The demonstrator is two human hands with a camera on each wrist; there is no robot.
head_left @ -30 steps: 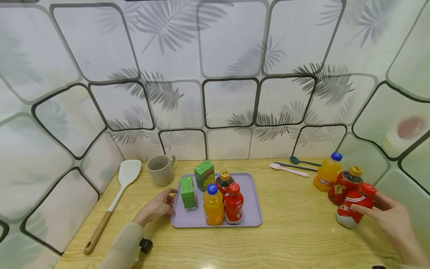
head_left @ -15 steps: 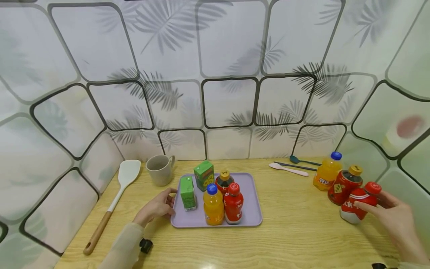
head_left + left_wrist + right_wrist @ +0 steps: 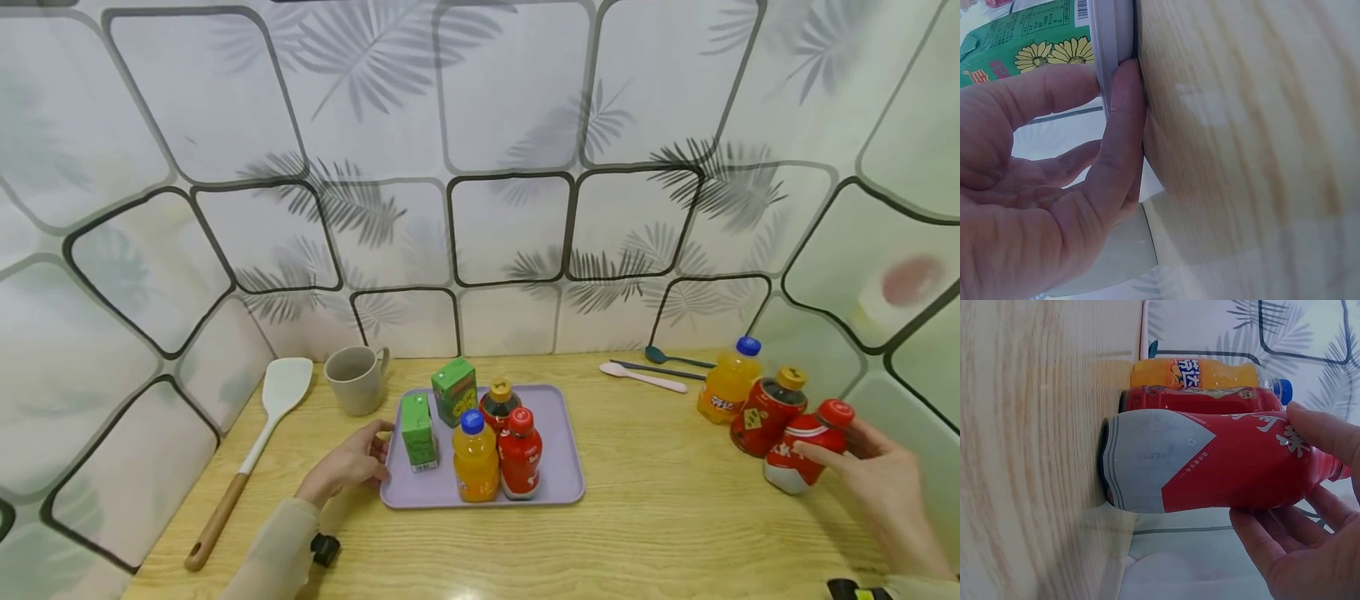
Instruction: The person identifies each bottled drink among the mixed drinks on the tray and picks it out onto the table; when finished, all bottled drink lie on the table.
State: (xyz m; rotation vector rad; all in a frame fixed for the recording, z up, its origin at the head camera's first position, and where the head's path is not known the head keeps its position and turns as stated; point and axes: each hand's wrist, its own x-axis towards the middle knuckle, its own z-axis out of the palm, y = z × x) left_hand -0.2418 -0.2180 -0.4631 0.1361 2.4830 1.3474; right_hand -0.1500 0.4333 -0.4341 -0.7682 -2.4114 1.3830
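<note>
My right hand (image 3: 888, 479) grips a red and white bottle (image 3: 804, 454) around its upper part. In the right wrist view that bottle (image 3: 1229, 465) has its base at the tabletop, or very close to it; in the head view it leans a little. Just beyond it stand a dark cola-coloured bottle with a red label (image 3: 768, 417) and an orange soda bottle (image 3: 726, 387). My left hand (image 3: 348, 462) pinches the left edge of the purple tray (image 3: 558, 442). The left wrist view has thumb and a finger on the tray's rim (image 3: 1107, 37).
On the tray stand two green drink cartons (image 3: 455, 392), an orange soda bottle (image 3: 476, 467), a dark cola bottle (image 3: 498, 408) and a red bottle (image 3: 521, 462). A grey mug (image 3: 355, 382) and a white spatula (image 3: 258, 446) lie left. Small spoons (image 3: 652, 382) lie at the back right.
My right hand has moved the red and white bottle slightly right and back, closer to the dark cola bottle. My left hand has stayed at the tray's edge.
</note>
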